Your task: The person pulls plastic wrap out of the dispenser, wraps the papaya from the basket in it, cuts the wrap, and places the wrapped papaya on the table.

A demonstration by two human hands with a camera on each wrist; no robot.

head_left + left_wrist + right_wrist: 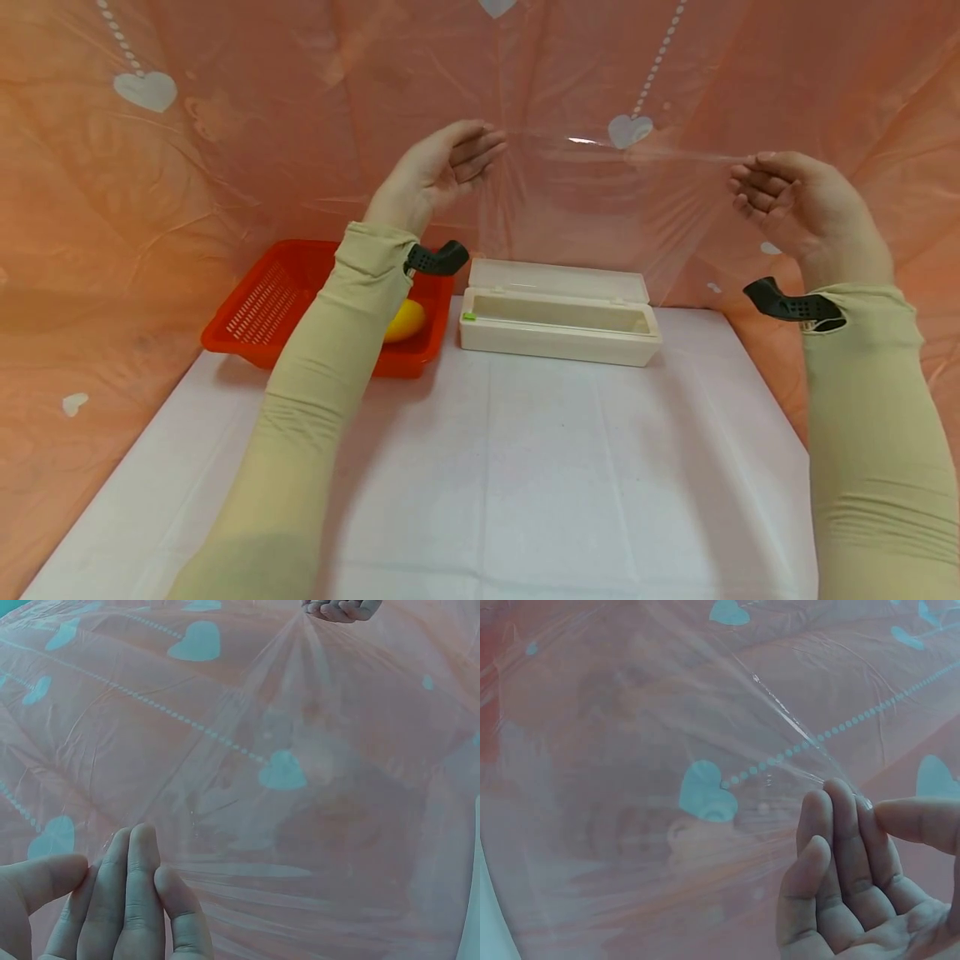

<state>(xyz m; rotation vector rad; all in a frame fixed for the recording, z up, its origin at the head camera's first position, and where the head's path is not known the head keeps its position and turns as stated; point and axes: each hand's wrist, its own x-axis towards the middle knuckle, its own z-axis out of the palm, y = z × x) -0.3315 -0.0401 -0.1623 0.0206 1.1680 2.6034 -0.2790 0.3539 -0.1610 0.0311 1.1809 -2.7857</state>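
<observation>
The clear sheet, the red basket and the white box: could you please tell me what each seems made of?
The clear sheet looks like thin, glossy plastic film: it is see-through, creased and shows a bright glint. The red basket seems smooth moulded plastic, given its even colour and perforated wall. The white box is probably hard, smooth plastic, judging by its clean edges.

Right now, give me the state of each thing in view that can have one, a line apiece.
Clear plastic film: stretched taut between both hands.
Left hand: raised, pinching the film's edge.
Right hand: raised, pinching the film's edge.
White film dispenser box: upright, lid open, tilted back.
Red plastic basket: upright, holding the yellow fruit.
Yellow fruit: in the basket, partly hidden.
White tablecloth: spread, lightly creased.
</observation>
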